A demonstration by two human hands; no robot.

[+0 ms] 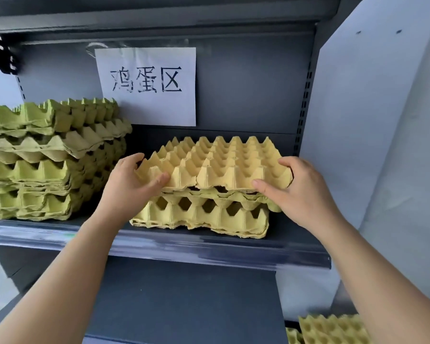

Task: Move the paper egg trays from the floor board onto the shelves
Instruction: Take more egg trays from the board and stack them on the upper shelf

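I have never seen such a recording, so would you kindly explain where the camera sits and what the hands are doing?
There is no machine: a person wears one camera on the head, looking down at their own arms. The left hand and right hand grip opposite sides of a yellow paper egg tray, atop a short stack on a grey shelf. A taller green stack stands to its left, a paper sign hangs behind, and more trays show at lower right.
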